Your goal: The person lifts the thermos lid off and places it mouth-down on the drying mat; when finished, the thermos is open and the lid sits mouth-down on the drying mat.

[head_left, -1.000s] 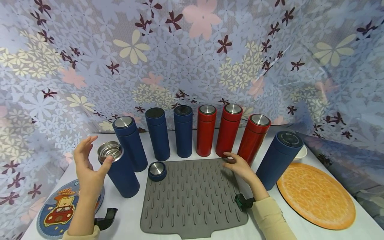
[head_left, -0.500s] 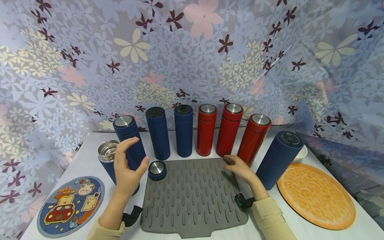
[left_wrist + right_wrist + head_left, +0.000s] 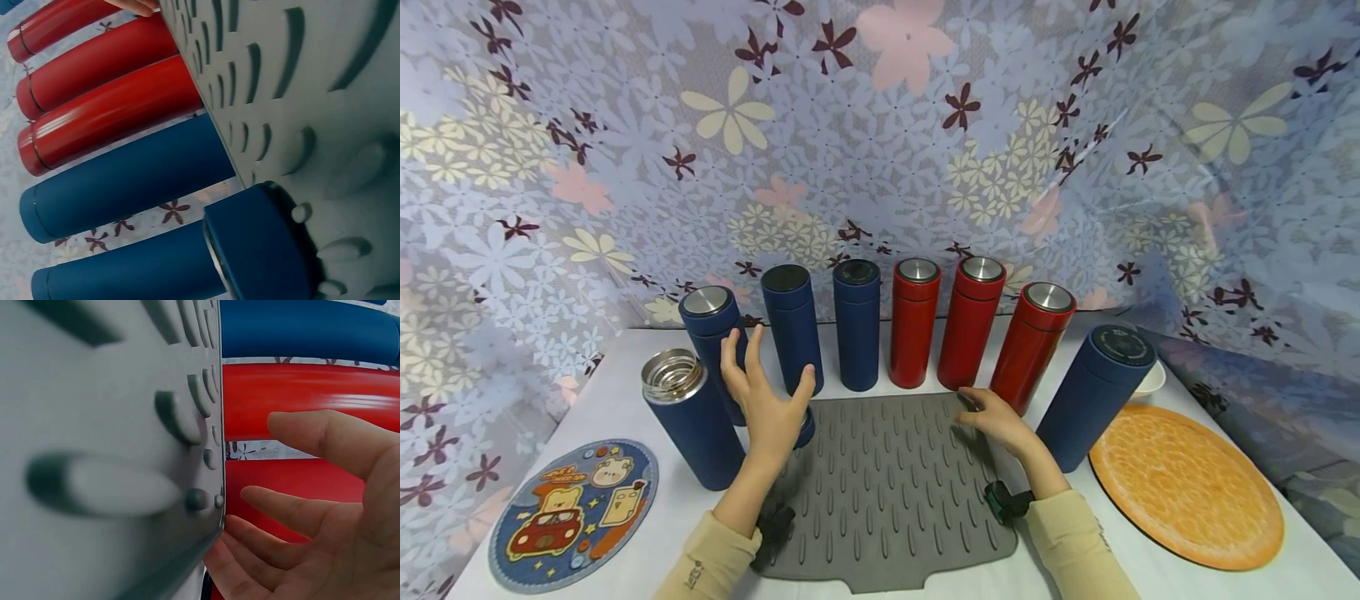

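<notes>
1. A flowered cloth [image 3: 880, 150] is hanging beyond both my hands, and a white table [image 3: 662, 533] is lying beneath them.
2. My left hand [image 3: 771, 417] is hovering with thumb and fingers spread wide, and it is holding nothing.
3. The lid [image 3: 259, 250] is standing on the grey mat [image 3: 887, 492], at the corner by my left hand. That hand is hiding most of it from the head camera, so I am unable to tell whether I am touching it.
4. The open bottle [image 3: 703, 437] is standing upright just left of my left hand, its metal mouth showing.
5. Three capped blue bottles [image 3: 858, 333] are standing in a row beyond my left hand, which is partly covering the leftmost.
6. My right hand [image 3: 1000, 421] is gripping nothing; its fingers are lying loose and apart by the mat's far right corner. I am unable to tell whether the lower fingertips are touching the edge.
7. Three red bottles [image 3: 970, 333] are standing beyond my right hand, silver tops on.
8. Another blue bottle [image 3: 1090, 408] is standing to the right of that hand, partly hiding a white bowl [image 3: 1153, 382]; an orange round mat [image 3: 1187, 492] is lying farther right.
9. A cartoon coaster [image 3: 572, 517] is lying well left of my left hand.
</notes>
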Demonstrator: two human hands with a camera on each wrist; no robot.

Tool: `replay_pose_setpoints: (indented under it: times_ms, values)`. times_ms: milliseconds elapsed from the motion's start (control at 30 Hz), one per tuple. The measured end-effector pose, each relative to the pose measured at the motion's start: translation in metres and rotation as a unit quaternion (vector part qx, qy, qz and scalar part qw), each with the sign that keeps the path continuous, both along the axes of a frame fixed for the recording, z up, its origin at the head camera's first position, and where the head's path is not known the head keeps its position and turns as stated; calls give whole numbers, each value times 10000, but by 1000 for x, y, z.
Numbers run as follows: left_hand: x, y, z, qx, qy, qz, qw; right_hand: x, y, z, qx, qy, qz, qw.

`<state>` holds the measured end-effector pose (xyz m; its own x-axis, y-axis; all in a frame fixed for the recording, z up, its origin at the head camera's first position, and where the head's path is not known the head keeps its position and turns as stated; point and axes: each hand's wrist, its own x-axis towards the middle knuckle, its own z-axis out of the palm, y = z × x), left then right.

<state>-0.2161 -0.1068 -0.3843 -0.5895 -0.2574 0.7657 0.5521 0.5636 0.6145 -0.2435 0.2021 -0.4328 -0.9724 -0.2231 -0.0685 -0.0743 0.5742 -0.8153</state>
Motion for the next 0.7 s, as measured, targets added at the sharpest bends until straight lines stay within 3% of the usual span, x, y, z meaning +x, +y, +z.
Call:
replay_pose_setpoints:
  times_ms: [400, 700]
  values:
    - [-18, 2, -7, 201, -231, 900, 9955, -1, -1, -1, 187, -24, -115, 9998]
    - [-34, -2, -14, 833, -585, 1396, 9850, -2, 0, -4, 28, 91, -13, 10000]
